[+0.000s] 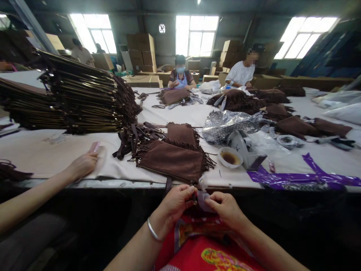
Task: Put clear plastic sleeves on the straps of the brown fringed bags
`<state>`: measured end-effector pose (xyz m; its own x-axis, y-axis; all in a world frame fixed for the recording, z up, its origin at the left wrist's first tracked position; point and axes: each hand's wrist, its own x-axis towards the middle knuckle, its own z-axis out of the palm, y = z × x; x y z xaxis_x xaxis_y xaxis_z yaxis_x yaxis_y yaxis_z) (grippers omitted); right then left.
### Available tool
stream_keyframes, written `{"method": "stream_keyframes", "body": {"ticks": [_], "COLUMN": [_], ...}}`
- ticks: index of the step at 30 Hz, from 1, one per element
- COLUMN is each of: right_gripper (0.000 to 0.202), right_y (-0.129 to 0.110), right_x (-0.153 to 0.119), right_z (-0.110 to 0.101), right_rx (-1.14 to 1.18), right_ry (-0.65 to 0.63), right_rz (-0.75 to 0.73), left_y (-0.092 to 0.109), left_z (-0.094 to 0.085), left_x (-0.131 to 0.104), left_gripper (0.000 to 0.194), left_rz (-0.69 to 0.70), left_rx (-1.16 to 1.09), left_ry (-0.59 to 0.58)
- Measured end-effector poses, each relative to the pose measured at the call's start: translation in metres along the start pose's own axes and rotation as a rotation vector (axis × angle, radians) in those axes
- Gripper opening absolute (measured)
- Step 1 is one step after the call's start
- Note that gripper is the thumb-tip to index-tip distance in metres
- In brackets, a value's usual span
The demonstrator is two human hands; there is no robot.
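Observation:
At the table's front edge, my left hand (179, 203) pinches a dark strap end (194, 199) with a small gold-coloured metal fitting. Close beside it, my right hand (225, 207) has thumb and finger closed on a thin whitish wrapping (203, 199), which reaches up next to the strap. Just beyond both hands lies a brown fringed bag (172, 158), flat on the table. Behind that bag is another brown bag (182, 133), partly covered. Dark straps with metal rings (132, 137) are heaped at their left.
A tall stack of brown bags (90, 90) stands at left. Another person's hand (84, 165) holds a pink comb (95, 147) there. To the right are a bowl of brown liquid (229, 157), a grey box (245, 150) and purple plastic (307, 177). Two people work across the table.

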<state>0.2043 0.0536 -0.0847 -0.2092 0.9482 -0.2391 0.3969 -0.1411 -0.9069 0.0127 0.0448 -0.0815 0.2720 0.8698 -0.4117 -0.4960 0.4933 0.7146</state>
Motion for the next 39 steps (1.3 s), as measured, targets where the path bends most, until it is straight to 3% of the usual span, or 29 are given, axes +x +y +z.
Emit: {"method": "stream_keyframes", "body": {"ticks": [4,11,18,23,27,31,39], "right_gripper": [0.025,0.024,0.029,0.034,0.038,0.043,0.047], "right_y": [0.011,0.011,0.002,0.006,0.003,-0.002,0.005], "right_x": [-0.015,-0.022,-0.017,-0.001,0.006,0.006,0.004], "right_z": [0.004,0.006,0.011,0.026,0.037,0.039,0.039], "right_rx": [-0.088,-0.094,0.038,0.209,0.335,0.386,0.402], "right_ry": [-0.035,-0.065,-0.056,-0.084,-0.08,-0.076,-0.097], "right_rz": [-0.023,-0.052,0.039,0.13,0.214,0.198,0.183], "left_y": [0.005,-0.01,-0.021,-0.02,-0.029,-0.038,-0.031], "left_z": [0.009,0.021,0.015,0.007,-0.006,-0.012,0.006], "left_x": [0.002,0.004,0.003,-0.012,-0.02,-0.016,-0.005], "left_gripper": [0.03,0.035,0.037,0.044,0.041,0.034,0.027], "left_rz": [0.027,0.082,0.144,0.034,-0.006,0.086,0.272], "left_rx": [-0.058,0.012,0.225,0.14,0.208,0.325,0.379], "left_ry": [0.081,0.185,0.161,0.173,0.238,0.32,0.425]}}
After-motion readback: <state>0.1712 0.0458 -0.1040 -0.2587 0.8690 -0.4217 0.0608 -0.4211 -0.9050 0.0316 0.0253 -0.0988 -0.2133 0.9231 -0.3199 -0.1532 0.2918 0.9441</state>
